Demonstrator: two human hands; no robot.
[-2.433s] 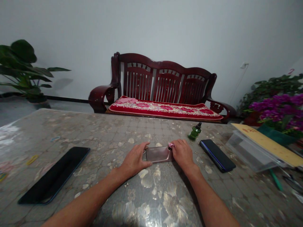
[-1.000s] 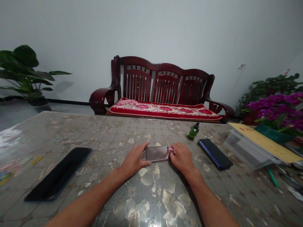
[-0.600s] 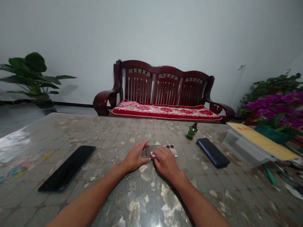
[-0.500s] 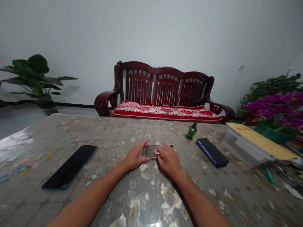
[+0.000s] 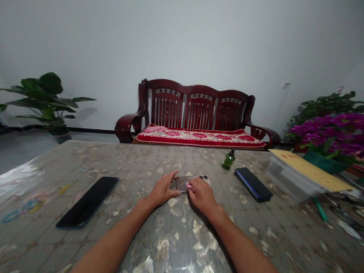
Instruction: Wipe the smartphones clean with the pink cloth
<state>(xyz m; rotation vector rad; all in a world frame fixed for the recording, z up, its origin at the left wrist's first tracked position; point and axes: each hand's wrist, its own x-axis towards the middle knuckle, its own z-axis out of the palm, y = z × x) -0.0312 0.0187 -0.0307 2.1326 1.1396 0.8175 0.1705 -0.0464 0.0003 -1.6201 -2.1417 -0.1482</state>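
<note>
- While the left hand (image 5: 162,190) holds one end of the phone (image 5: 181,183) by its edges, the right hand (image 5: 202,195) pinches a soft-looking pink cloth (image 5: 189,186) over it.
- The phone lies flat between both hands.
- It looks light, hard, slippery and easy to crack; its sides seem best to grip.

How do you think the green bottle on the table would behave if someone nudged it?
The green bottle would probably slide under a low push, since the table looks smooth and glossy. A knock at its narrow black top might tip it, as it stands upright. Its shiny body looks stiff, though I cannot tell glass from plastic.
</note>
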